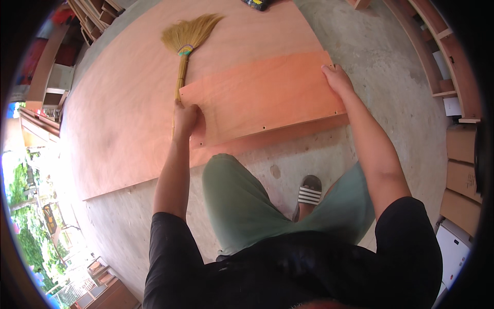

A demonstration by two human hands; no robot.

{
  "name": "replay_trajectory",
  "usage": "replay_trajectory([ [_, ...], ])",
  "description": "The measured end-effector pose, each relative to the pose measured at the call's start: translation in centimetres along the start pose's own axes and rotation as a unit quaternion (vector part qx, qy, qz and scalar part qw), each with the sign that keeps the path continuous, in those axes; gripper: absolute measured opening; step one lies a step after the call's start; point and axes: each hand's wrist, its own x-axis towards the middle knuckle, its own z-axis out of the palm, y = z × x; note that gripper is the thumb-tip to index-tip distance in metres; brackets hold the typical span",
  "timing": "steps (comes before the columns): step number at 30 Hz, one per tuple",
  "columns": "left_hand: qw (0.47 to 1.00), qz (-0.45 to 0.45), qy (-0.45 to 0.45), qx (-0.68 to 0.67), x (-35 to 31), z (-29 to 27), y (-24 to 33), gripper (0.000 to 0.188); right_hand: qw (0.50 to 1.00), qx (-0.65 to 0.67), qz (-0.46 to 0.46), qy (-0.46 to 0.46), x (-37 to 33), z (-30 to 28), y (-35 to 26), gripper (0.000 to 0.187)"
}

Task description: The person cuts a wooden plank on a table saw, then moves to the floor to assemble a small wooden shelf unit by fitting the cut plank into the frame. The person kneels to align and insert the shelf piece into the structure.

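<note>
A rectangular orange-painted wooden panel is held in front of me, tilted, above a larger, paler orange sheet. Small dark holes show along its near edge. My left hand is closed around its left end, with some fingers hidden. At the far right corner, my right hand grips the panel's edge, thumb on top. A straw broom lies on the large sheet, bristles pointing away from me. Its handle runs beneath or beside my left hand; whether they touch I cannot tell.
Grey concrete floor surrounds the sheet. My sandalled foot stands near its front edge. Wooden frames and cardboard boxes line the right side. Wood pieces stack up at the far left. A dark and yellow object rests at the top.
</note>
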Motion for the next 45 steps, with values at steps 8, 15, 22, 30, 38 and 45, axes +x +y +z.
replay_trajectory([
  [8, 0.942, -0.122, 0.186, 0.253, -2.9, 6.2, 8.1, 0.087, 0.985, -0.142, 0.061, 0.073, 0.0, 0.0, -3.5, 0.072],
  [15, 0.908, -0.172, 0.193, 0.331, -2.2, 7.2, 10.0, 0.085, 0.968, -0.093, 0.163, 0.170, 1.8, 0.5, -2.8, 0.073],
  [22, 0.896, -0.191, 0.182, 0.358, -1.5, 7.4, 8.8, 0.089, 0.978, -0.097, 0.174, 0.055, 2.1, 0.0, -2.8, 0.066],
  [30, 0.890, -0.171, 0.153, 0.393, -0.8, 7.3, 7.7, 0.091, 0.982, -0.101, 0.155, 0.040, 2.6, 0.3, -1.3, 0.065],
  [38, 0.896, -0.188, 0.137, 0.379, -0.7, 7.1, 7.7, 0.093, 0.978, -0.125, 0.160, 0.036, 2.6, 0.4, -1.8, 0.066],
  [45, 0.904, -0.149, 0.150, 0.370, -0.8, 7.2, 7.1, 0.099, 0.988, -0.093, 0.117, 0.044, 2.5, 0.4, -1.0, 0.069],
])
